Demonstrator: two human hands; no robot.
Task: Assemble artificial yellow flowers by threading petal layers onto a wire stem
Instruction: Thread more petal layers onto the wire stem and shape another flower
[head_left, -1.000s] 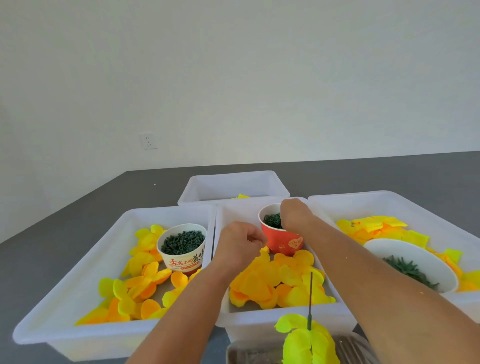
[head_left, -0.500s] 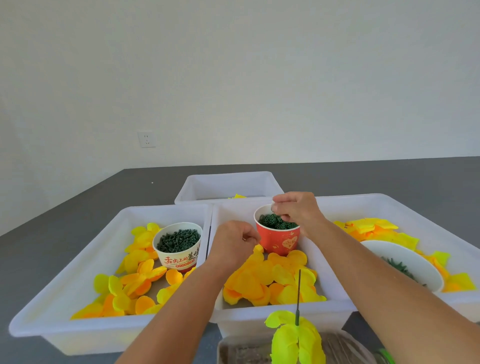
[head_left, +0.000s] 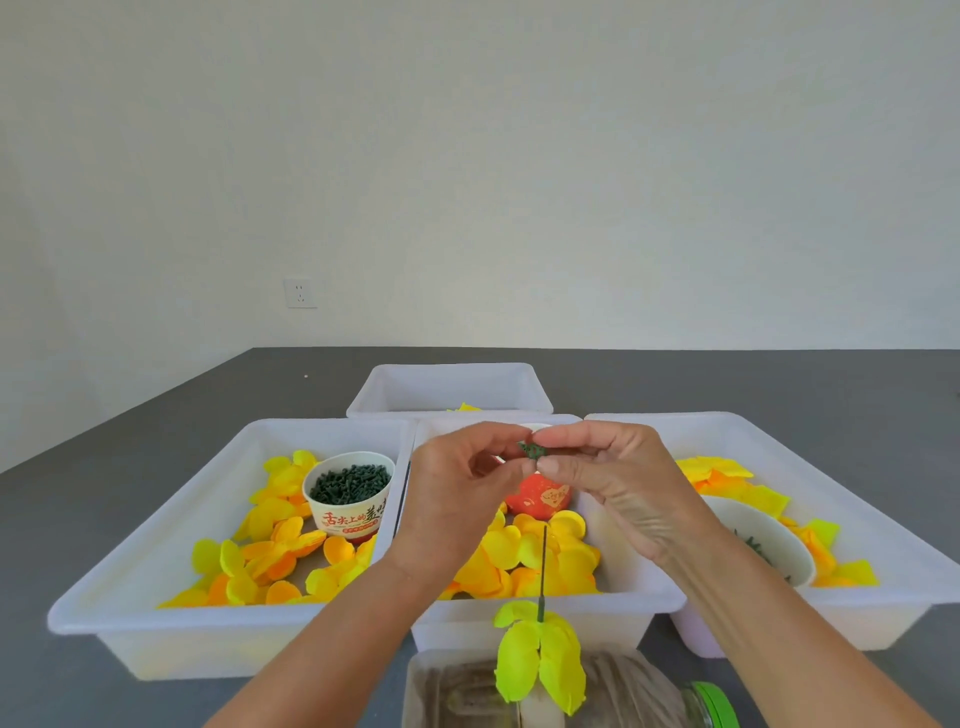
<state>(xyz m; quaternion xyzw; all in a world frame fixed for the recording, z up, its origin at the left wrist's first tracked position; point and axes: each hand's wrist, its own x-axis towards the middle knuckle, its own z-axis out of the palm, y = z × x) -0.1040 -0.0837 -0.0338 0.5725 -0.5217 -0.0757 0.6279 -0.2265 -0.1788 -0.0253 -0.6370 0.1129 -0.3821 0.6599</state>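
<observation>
My right hand (head_left: 618, 483) and my left hand (head_left: 457, 493) meet above the middle white bin (head_left: 644, 603), pinching a small dark green calyx piece (head_left: 532, 451) between their fingertips. Behind the hands the red paper cup (head_left: 540, 499) is partly hidden. Yellow petal layers (head_left: 524, 561) lie in the middle bin. Near the front edge a thin dark wire stem (head_left: 543, 571) stands upright with a bright yellow-green petal layer (head_left: 540, 660) hanging on it.
The left white bin (head_left: 130, 587) holds yellow-orange petals and a white paper cup of dark green pieces (head_left: 350, 491). The right bin (head_left: 883, 571) holds petals and a white bowl (head_left: 769, 551). An empty-looking bin (head_left: 447, 389) stands behind. A jar with green lid (head_left: 711, 706) lies front.
My right hand has lifted out of the red cup with a green piece and moved towards me. My left hand has risen to meet it, and both now pinch the piece.
</observation>
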